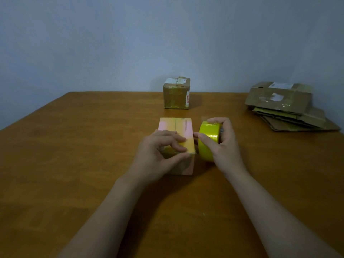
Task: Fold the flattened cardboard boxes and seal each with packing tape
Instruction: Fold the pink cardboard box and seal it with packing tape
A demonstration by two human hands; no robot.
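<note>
Box (pixel 175 127) stands at frame centre on the bench (pixel 74 164); the left hand (pixel 158 153) pinches its near top edge. Just right, the right hand (pixel 225 146) is clamped round the tape roll (pixel 207 142). Best, I think, to pull the tape tight and straight.

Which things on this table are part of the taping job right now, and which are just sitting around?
In use: near box under left hand; yellow tape roll in right hand.
Sitting by: taped box at back; flattened cardboard stack, waiting.
</note>
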